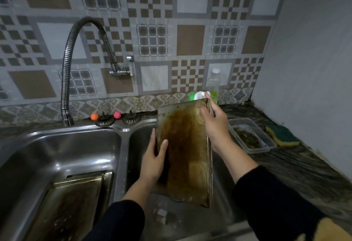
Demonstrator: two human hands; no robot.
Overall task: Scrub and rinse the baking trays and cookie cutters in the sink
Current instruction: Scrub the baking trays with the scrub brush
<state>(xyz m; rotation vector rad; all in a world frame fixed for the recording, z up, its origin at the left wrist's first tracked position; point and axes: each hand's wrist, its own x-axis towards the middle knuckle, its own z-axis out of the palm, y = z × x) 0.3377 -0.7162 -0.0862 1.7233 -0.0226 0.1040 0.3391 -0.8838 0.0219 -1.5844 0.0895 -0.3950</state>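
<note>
Over the right basin of the sink [123, 129] both hands hold a brown-stained baking tray [185, 145] tilted up on end. The left hand [153, 161] closes on its left edge, thumb on the face; the right hand [216, 124] closes on the upper right edge. Another tray [76, 200] lies in the left basin, well apart. Right of the sink, a sponge [282, 136] sits on the counter.

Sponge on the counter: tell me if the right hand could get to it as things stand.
Probably yes, but not right away. The sponge lies uncovered on the counter, right of the plastic container, on that hand's side. The right hand grips the stained baking tray and must let go first.
</note>
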